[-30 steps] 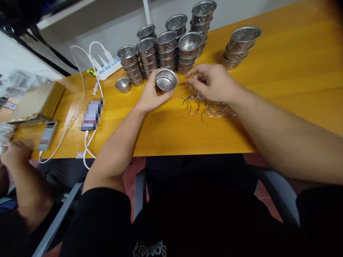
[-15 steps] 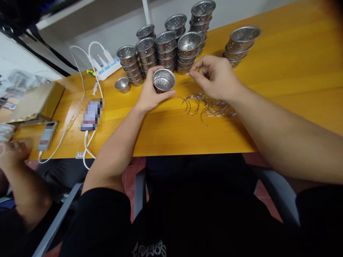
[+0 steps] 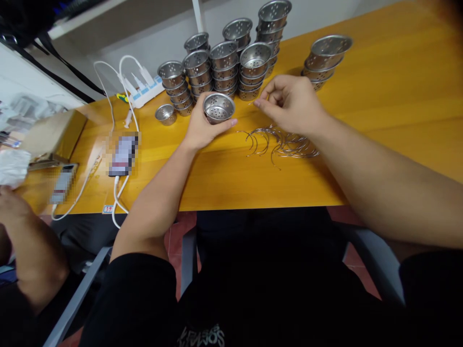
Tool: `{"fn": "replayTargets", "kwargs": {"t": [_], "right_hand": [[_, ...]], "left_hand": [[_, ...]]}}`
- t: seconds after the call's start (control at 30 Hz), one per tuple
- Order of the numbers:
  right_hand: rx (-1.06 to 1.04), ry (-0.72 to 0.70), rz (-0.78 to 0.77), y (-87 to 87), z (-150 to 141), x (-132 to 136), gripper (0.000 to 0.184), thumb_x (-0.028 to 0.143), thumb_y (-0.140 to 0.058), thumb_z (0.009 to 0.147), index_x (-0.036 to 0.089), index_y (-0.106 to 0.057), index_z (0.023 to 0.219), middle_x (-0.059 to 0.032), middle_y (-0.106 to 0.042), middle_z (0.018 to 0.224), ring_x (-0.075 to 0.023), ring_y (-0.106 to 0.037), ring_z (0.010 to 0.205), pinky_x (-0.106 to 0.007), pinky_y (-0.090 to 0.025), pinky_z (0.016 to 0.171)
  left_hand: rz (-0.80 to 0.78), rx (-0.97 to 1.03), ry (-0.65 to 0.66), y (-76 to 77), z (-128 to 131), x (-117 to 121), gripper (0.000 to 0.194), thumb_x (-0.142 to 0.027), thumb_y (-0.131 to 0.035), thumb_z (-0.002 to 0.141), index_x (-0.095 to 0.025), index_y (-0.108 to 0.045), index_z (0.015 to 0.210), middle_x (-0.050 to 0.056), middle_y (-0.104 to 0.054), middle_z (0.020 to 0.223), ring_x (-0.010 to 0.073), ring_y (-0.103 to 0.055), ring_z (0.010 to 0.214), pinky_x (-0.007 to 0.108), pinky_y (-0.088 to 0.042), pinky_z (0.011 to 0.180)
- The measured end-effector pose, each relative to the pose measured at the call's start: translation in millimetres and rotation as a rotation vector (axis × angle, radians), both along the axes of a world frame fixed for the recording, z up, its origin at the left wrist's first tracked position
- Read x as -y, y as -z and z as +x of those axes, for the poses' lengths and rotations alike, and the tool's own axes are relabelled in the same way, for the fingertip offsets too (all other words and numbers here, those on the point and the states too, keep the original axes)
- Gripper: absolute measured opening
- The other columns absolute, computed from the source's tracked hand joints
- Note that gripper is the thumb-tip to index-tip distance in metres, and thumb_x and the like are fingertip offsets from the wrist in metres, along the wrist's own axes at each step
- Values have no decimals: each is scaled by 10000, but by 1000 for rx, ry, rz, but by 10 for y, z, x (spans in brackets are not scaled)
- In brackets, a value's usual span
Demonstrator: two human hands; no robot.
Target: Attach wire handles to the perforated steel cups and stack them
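Observation:
My left hand (image 3: pixel 199 126) is closed round a small perforated metal cup (image 3: pixel 219 108), its open mouth tilted up toward me. Fingers wrap the cup's left side, and the thumb lies along its near side. To the right, my right hand (image 3: pixel 285 103) pinches a thin wire (image 3: pixel 250 103); only a short tip shows past the fingertips, a little apart from the cup. Just below that hand, a loose heap of curved thin wires (image 3: pixel 294 147) lies on the table, partly hidden by my wrist.
Several stacks of perforated cups (image 3: pixel 224 58) stand behind my hands, with another stack (image 3: pixel 327 55) at right. A single cup (image 3: pixel 166 114), a power strip (image 3: pixel 147 91), and a phone (image 3: pixel 124 154) with cables are at left. Another person's hand (image 3: pixel 14 205) is at far left.
My left hand has moved slightly left with the cup. My right hand has shifted slightly up and right, away from it. The other person's hand has moved, and a white bag appears above it.

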State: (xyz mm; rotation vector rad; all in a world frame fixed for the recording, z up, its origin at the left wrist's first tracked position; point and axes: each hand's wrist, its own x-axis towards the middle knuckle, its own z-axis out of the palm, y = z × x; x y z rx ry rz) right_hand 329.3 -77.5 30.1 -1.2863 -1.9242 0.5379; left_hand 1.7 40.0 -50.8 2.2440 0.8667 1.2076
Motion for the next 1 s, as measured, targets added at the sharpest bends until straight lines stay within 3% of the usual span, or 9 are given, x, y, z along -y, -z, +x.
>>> {"fn": "replayTargets", "kwargs": {"t": [0.07,0.17,0.33,0.63,0.87,1.0], "right_hand": [[-66,-22,78,87,12,-80,659,933,-829,1194,292,-724,1085,-47,-693,799,-250,-573,714,-461,-533,770],[-137,-61,134,167,7,-153,616,839,-961,1172,285,-729,1035,-2,-605,709,-219,-532,645,-433,-479,694],[-188,-54,89,144,-17,-121,549,769,-1040,1120,316,-748,1015,-18,-586,690,-260,-554,656,-473,-519,660],[-360,-98,47,36,-196,-6,631,914,-1044,1025,360,-742,1011,-45,-613,725,-285,-548,737,-498,-524,674],[-342,-86,55,67,-267,0,448,665,-1036,1103,348,-746,975,-6,-606,722,-222,-440,670,-451,-381,658],[-348,-64,59,93,-265,-15,445,638,-1048,1110,344,-745,968,6,-580,697,-226,-446,665,-433,-351,623]], "left_hand": [[9,0,27,64,17,-54,1294,-1177,-1008,712,-316,-627,1600,114,-794,1532,386,-843,1454,651,-632,1427],[36,18,91,193,77,-141,1334,-1169,-981,771,-323,-540,1703,136,-741,1637,381,-814,1537,609,-603,1451],[34,53,177,361,168,-222,1235,-1176,-839,921,-347,-460,1754,116,-723,1642,341,-822,1516,583,-609,1429],[58,19,258,273,271,-36,1113,-1051,-864,1034,-317,-462,1768,130,-729,1640,331,-823,1508,564,-616,1429],[104,28,342,303,433,108,1087,-1021,-806,1100,-325,-378,1817,116,-676,1635,322,-805,1504,561,-641,1386],[123,30,358,271,467,177,1120,-1023,-842,1074,-328,-355,1804,92,-657,1604,320,-798,1475,588,-628,1396]]}}
